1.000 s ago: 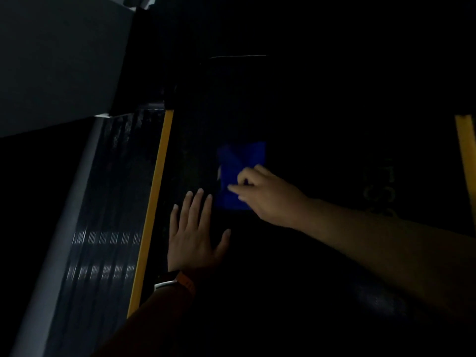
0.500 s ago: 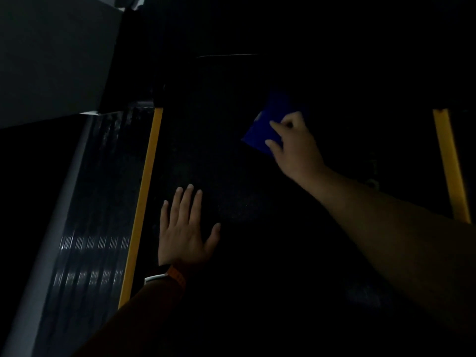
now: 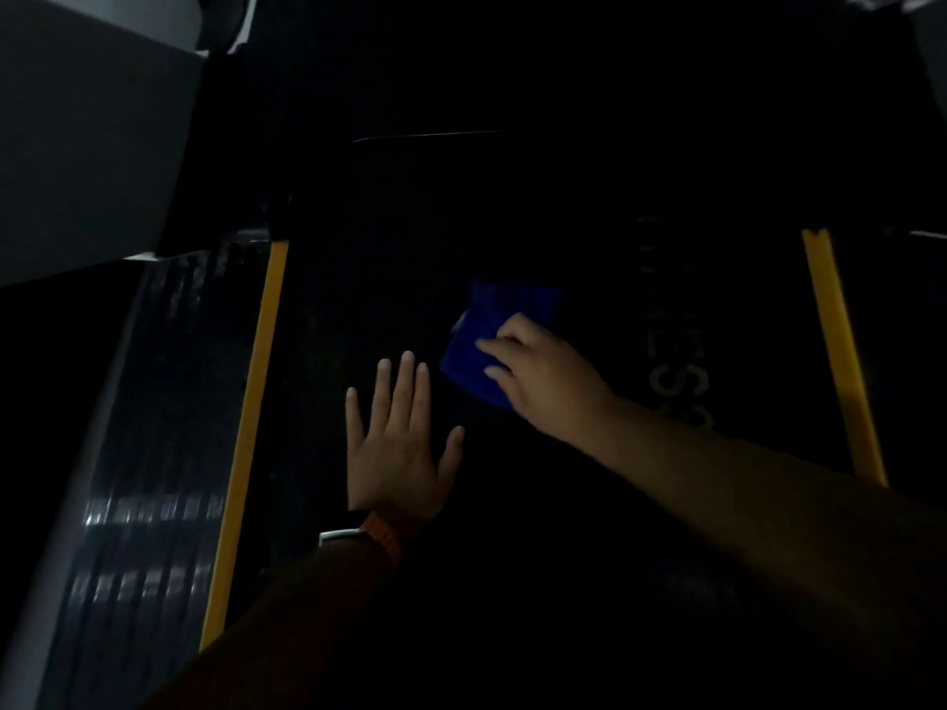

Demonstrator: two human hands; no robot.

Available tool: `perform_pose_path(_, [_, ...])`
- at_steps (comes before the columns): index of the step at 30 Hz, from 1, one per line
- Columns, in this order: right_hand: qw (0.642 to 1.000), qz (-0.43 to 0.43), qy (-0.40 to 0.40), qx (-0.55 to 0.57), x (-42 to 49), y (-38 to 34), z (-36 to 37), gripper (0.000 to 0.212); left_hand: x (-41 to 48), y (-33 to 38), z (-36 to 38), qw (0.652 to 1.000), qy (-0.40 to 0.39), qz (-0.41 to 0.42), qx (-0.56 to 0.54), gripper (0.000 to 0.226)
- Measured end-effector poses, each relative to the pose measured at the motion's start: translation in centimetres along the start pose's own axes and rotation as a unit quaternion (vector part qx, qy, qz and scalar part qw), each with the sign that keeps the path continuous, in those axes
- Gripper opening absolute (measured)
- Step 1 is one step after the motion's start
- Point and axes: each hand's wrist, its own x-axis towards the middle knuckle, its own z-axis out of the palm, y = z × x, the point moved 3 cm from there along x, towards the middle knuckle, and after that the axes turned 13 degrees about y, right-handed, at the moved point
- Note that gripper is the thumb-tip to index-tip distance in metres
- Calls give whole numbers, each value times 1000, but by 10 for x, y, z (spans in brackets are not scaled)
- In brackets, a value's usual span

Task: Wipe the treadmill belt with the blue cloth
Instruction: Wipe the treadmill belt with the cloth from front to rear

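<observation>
The scene is very dark. A blue cloth (image 3: pixel 492 335) lies on the black treadmill belt (image 3: pixel 369 299) near its middle. My right hand (image 3: pixel 543 376) rests on the cloth's near right part, its fingers laid over it and pressing it to the belt. My left hand (image 3: pixel 399 443) lies flat on the belt just left of and nearer than the cloth, fingers straight and spread, holding nothing. A watch with an orange strap sits on my left wrist.
Yellow stripes run along the belt's left edge (image 3: pixel 251 417) and right edge (image 3: pixel 840 361). A ribbed dark side rail (image 3: pixel 148 453) lies left of the left stripe. Faint grey lettering (image 3: pixel 676 361) marks the belt at the right. A grey surface (image 3: pixel 87 135) fills the upper left.
My right hand pushed the cloth away up the belt, then drew it back toward me and to the left. My left hand stayed flat on the belt.
</observation>
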Motion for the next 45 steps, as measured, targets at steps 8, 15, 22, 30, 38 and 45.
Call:
perform_pose_path(8, [982, 115, 114, -98, 5, 36, -15, 25, 16, 27, 6, 1000, -12, -2, -19, 78])
perform_pose_path(15, [986, -68, 49, -144, 27, 42, -17, 20, 13, 27, 8, 999, -8, 4, -31, 78])
perform_pose_path(22, [989, -126, -45, -65, 17, 16, 0, 25, 12, 28, 9, 999, 11, 14, -38, 75])
perform_pose_path(30, [991, -11, 17, -133, 37, 34, -1, 37, 11, 28, 11, 1000, 11, 4, -11, 79])
perform_pose_path(38, [973, 136, 88, -165, 80, 82, -10, 39, 11, 29, 11, 1000, 22, 3, -13, 78])
perform_pose_path(45, [965, 103, 72, -228, 114, 132, -38, 33, 13, 31, 10, 999, 32, 4, -26, 79])
